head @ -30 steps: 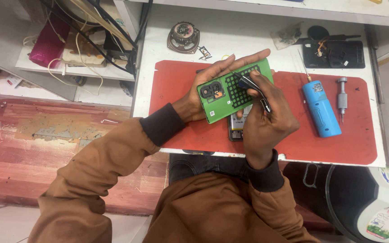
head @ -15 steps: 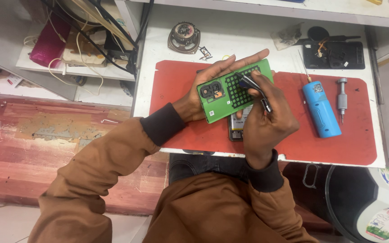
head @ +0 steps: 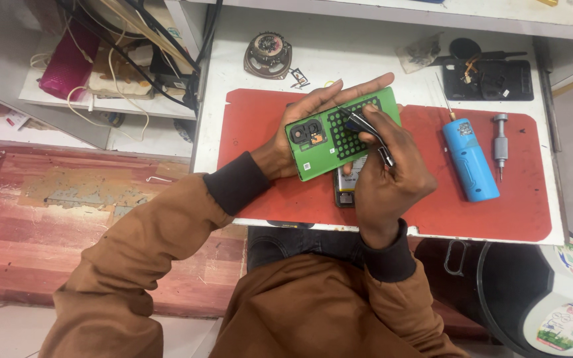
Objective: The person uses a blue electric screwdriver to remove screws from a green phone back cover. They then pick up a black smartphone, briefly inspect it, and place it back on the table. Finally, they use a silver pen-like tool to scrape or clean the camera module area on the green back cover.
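My left hand (head: pixel 313 113) holds a green phone back cover (head: pixel 329 142) from underneath, inner side up, with its camera cut-out to the left and a dotted black patch in the middle. My right hand (head: pixel 389 172) grips metal tweezers (head: pixel 366 129) whose tips rest on the dotted patch. Below the cover an opened phone body (head: pixel 347 185) lies on the red work mat (head: pixel 253 126), partly hidden by both hands.
A blue electric screwdriver (head: pixel 469 159) and a small grey precision screwdriver (head: pixel 501 142) lie on the mat at right. A black phone part (head: pixel 489 79) and a round speaker (head: pixel 266 53) sit on the white table behind. Cables and a shelf lie left.
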